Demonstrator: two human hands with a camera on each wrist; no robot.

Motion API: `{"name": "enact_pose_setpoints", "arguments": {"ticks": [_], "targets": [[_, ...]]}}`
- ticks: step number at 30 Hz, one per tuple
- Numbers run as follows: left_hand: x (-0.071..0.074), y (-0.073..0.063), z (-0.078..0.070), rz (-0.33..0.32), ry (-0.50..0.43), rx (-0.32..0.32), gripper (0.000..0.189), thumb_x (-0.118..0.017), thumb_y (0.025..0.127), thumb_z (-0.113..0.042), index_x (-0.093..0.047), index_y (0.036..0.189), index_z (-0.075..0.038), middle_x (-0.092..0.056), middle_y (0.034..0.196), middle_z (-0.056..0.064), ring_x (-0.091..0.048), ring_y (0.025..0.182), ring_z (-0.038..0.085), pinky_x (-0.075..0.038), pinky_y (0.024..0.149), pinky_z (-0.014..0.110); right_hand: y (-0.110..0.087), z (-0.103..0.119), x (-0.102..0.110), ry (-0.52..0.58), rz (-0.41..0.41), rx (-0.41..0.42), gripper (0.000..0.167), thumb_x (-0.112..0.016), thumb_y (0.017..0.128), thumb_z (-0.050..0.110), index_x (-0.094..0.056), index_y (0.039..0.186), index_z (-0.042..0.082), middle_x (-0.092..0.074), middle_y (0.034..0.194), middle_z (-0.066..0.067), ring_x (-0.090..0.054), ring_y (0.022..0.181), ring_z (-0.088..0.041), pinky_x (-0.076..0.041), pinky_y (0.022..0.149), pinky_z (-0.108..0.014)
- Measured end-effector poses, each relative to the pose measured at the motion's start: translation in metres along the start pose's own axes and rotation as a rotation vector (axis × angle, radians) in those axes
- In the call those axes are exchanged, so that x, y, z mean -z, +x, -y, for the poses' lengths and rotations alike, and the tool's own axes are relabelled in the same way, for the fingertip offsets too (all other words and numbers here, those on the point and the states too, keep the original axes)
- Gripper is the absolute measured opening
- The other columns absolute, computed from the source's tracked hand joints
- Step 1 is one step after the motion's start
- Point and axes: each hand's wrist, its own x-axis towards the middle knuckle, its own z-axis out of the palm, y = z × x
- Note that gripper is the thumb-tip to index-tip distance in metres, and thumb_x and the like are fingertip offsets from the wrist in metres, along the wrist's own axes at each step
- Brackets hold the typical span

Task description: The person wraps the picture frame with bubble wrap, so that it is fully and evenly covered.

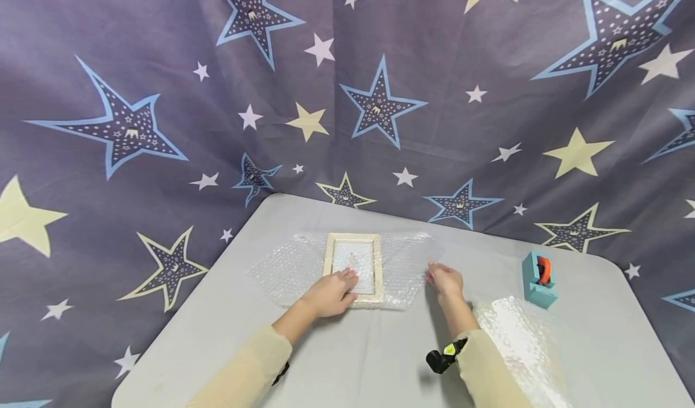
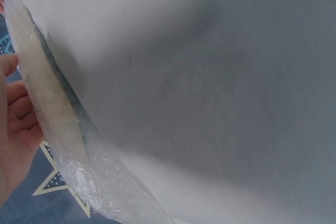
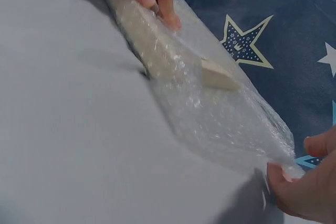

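Observation:
A picture frame (image 1: 378, 268) with a pale wooden border lies on a sheet of bubble wrap (image 1: 288, 267), which spreads out to both sides of it. My left hand (image 1: 330, 292) rests on the frame's lower left part, its fingers extended over the picture. At the wrap's right end, my right hand (image 1: 446, 281) pinches the edge between thumb and fingers. The right wrist view shows that hand (image 3: 310, 182) at the corner of the bubble wrap (image 3: 226, 124), with wrap over the frame's near edge. In the left wrist view, the left hand (image 2: 21, 124) is beside the wrapped edge.
A teal tape dispenser (image 1: 537, 280) with an orange roll stands at the right of the white table (image 1: 228, 311). More bubble wrap (image 1: 516, 341) lies beside the right forearm. Behind the table hangs a dark curtain (image 1: 304, 172) with stars.

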Motion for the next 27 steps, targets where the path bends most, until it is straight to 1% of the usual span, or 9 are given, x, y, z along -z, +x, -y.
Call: {"name": "enact_pose_setpoints", "arguments": {"ticks": [2,6,10,13,15,17,20,23,27], "targets": [[0.001,0.0,0.0,-0.006,-0.004,-0.006,0.047,-0.049,0.097,-0.029,-0.055,0.133,0.001,-0.055,0.139,0.019,-0.048,0.135,0.032,-0.041,0.114,0.042,0.0,-0.001,-0.002,0.046,0.032,-0.009,0.054,-0.055,0.092,0.005,-0.037,0.138,-0.017,-0.064,0.1,-0.01,-0.061,0.072,-0.003,-0.057,0.074,-0.014],[0.002,0.0,0.0,-0.005,-0.002,-0.007,0.048,-0.049,0.098,-0.03,-0.055,0.133,0.001,-0.055,0.139,0.018,-0.048,0.135,0.032,-0.041,0.114,0.042,-0.001,-0.002,-0.005,0.087,0.079,-0.003,0.049,-0.054,0.093,0.002,-0.041,0.136,-0.016,-0.061,0.07,0.011,-0.058,0.064,0.003,-0.053,0.064,-0.009],[0.003,-0.001,0.002,-0.012,0.011,-0.007,0.047,-0.049,0.097,-0.029,-0.055,0.132,0.001,-0.055,0.139,0.018,-0.049,0.134,0.031,-0.042,0.113,0.041,-0.003,0.002,-0.012,0.121,0.069,0.068,0.046,-0.057,0.092,0.001,-0.044,0.133,-0.018,-0.062,0.067,0.013,-0.061,0.063,0.005,-0.054,0.062,-0.009],[0.003,-0.003,0.004,-0.018,0.02,-0.011,0.046,-0.05,0.097,-0.029,-0.056,0.132,0.001,-0.056,0.138,0.018,-0.05,0.134,0.031,-0.043,0.112,0.041,-0.007,0.008,-0.02,0.109,0.031,0.141,0.042,-0.06,0.09,-0.001,-0.051,0.127,-0.018,-0.066,0.072,0.008,-0.062,0.062,0.004,-0.054,0.06,-0.009],[0.003,-0.003,0.004,-0.018,0.024,-0.012,0.047,-0.049,0.097,-0.03,-0.056,0.132,0.001,-0.056,0.138,0.018,-0.05,0.134,0.031,-0.043,0.112,0.041,-0.011,0.014,-0.027,0.053,0.004,0.198,0.037,-0.062,0.088,-0.002,-0.056,0.122,-0.017,-0.07,0.076,0.002,-0.061,0.06,0.004,-0.054,0.059,-0.01],[0.003,-0.003,0.005,-0.017,0.028,-0.013,0.047,-0.049,0.097,-0.03,-0.056,0.132,0.0,-0.056,0.138,0.017,-0.05,0.134,0.031,-0.043,0.113,0.041,-0.016,0.019,-0.035,-0.024,-0.013,0.275,0.033,-0.063,0.087,-0.003,-0.06,0.117,-0.016,-0.074,0.083,-0.011,-0.06,0.058,0.005,-0.054,0.058,-0.01],[0.002,-0.002,0.005,-0.016,0.036,-0.02,0.047,-0.048,0.097,-0.031,-0.056,0.132,-0.001,-0.056,0.138,0.016,-0.05,0.134,0.03,-0.042,0.113,0.04,-0.023,0.026,-0.046,-0.22,-0.042,0.429,0.026,-0.065,0.084,0.0,-0.068,0.108,-0.01,-0.074,0.092,-0.023,-0.059,0.057,0.005,-0.053,0.057,-0.01],[0.0,-0.001,0.004,-0.014,0.037,-0.028,0.046,-0.048,0.097,-0.03,-0.055,0.133,-0.001,-0.057,0.138,0.016,-0.05,0.134,0.029,-0.042,0.113,0.04,-0.027,0.03,-0.059,-0.401,-0.057,0.597,0.021,-0.067,0.082,0.002,-0.073,0.101,-0.006,-0.074,0.092,-0.023,-0.065,0.062,-0.006,-0.054,0.06,-0.014],[0.0,-0.001,0.003,-0.009,0.041,-0.022,0.046,-0.048,0.097,-0.03,-0.055,0.133,-0.002,-0.057,0.138,0.016,-0.05,0.134,0.029,-0.042,0.114,0.04,-0.033,0.03,-0.08,-0.545,0.003,0.772,0.018,-0.068,0.082,0.003,-0.074,0.098,-0.003,-0.075,0.087,-0.019,-0.071,0.072,-0.025,-0.059,0.066,-0.027]]}}
